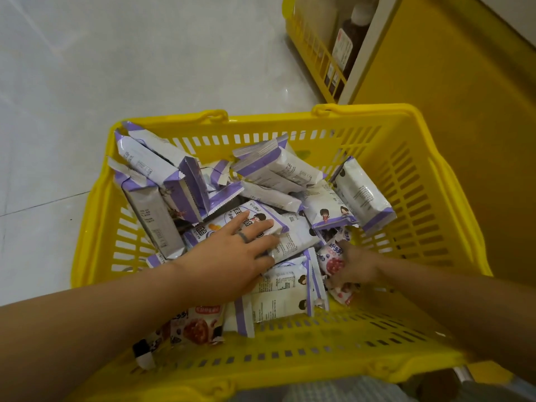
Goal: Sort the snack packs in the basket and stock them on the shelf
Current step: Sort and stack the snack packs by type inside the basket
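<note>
A yellow plastic basket [412, 158] sits below me, filled with several white-and-purple snack packs [290, 169]. My left hand [232, 250], a ring on one finger, lies with straight fingers on a white-and-purple pack [255, 216] in the middle of the pile. My right hand [353, 265] reaches in at the right and grips a small pack with a red berry print [333, 256]. Another red-printed pack [200, 326] lies at the near left corner, partly under my left forearm.
The basket stands on a pale tiled floor [116, 68]. At the top right a yellow shelf unit [464, 82] has a low yellow wire rack [313, 53] holding dark bottles with white labels. The basket's near wall [319, 349] lies between my arms.
</note>
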